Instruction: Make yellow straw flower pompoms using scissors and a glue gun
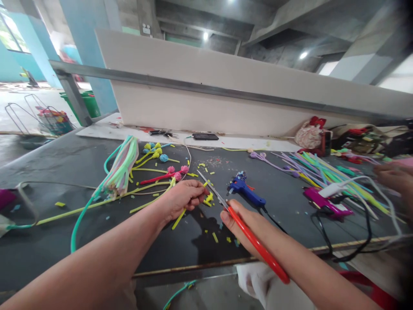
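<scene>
Pinched between the fingers of my left hand (188, 196) is a yellow-green fuzzy stem (179, 218), whose lower end sticks out below the hand. My right hand (240, 221) grips red-handled scissors (254, 242). Their blades point up and left, beside the stem's upper end near my left fingertips. Small yellow cut pieces (209, 199) lie just behind the blades. Pink and red fuzzy balls on stems (177, 174) rest behind my left hand. To the right of the blades lies a blue glue gun (247, 190).
A bundle of pale stems (122, 165) lies at left, near yellow and blue balls (153, 150). A phone (205, 136) rests by the white board (200, 107). At right are a magenta power strip (327, 202), cables, colourful stems (322, 172) and another person's hand (395, 176).
</scene>
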Motion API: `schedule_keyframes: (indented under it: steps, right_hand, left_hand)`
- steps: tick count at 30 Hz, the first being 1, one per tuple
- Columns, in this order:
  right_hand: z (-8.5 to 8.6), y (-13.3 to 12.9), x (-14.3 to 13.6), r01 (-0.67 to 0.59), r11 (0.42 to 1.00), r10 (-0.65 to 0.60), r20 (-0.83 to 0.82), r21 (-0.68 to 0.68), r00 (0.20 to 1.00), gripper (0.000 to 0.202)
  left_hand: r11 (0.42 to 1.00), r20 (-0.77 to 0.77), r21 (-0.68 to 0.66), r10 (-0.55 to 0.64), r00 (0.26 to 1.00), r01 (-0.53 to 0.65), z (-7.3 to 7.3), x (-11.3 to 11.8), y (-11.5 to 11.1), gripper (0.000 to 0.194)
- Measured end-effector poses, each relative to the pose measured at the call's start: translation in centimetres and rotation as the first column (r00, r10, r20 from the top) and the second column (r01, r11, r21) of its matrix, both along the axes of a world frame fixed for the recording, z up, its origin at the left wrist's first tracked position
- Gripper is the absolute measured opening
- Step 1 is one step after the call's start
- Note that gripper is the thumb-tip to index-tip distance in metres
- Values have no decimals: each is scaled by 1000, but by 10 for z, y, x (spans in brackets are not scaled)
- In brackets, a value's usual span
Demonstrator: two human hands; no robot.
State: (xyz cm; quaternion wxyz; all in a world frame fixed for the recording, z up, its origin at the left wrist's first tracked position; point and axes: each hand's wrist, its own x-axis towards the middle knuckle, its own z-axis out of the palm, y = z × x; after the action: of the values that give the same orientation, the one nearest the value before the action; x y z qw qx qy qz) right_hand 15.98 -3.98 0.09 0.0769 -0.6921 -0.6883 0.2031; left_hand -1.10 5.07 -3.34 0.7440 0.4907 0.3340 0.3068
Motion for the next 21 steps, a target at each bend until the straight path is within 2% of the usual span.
schedule_keyframes:
  steps: [8,16,21]
  right_hand:
    - [-4,0,-5,-23,1000,23,108,-6,994,26]
    - [-11,-2,-3,-26,999,20,142,40,990,27]
    - [-11,-1,-3,-63,996,56,103,67,993,24]
  left_hand:
    - [999,25,42,-18,1000,17,-2,-1,2,13]
    - [998,-11,61,-19,1000,20,-1,-1,3,15]
    - [997,-8,63,-40,999,40,1,-1,3,15]
